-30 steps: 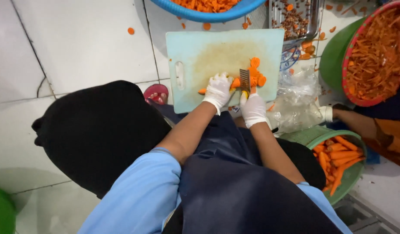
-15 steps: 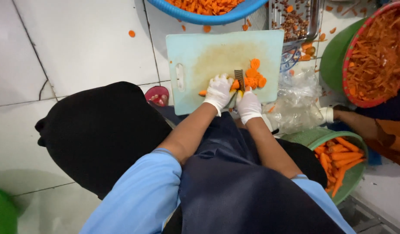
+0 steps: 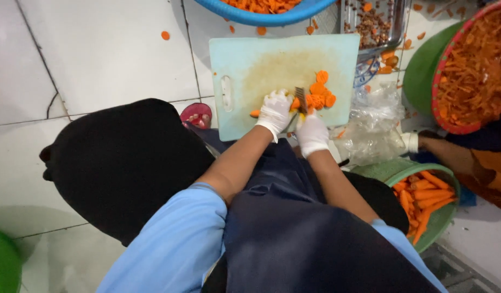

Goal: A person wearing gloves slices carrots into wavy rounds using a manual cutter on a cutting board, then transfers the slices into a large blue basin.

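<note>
Both gloved hands sit slightly lower on the cutting board (image 3: 245, 65) than before: left hand (image 3: 275, 110) pins the carrot (image 3: 254, 114), long axis 9-to-3, stub at 9; right hand (image 3: 311, 134) closed on the crinkle knife (image 3: 300, 96), slices (image 3: 320, 95) piled at 1.

Both bare forearms reach forward from light blue short sleeves and converge over the cutting board (image 3: 250, 65), the one landmark here. The left hand (image 3: 275, 111), in a white glove, rests palm-down at the board's near edge, fingers curled and pressing downward. The right hand (image 3: 311, 134), also white-gloved, sits just beside it at the near edge, fist closed in a grip, wrist straight.
</note>
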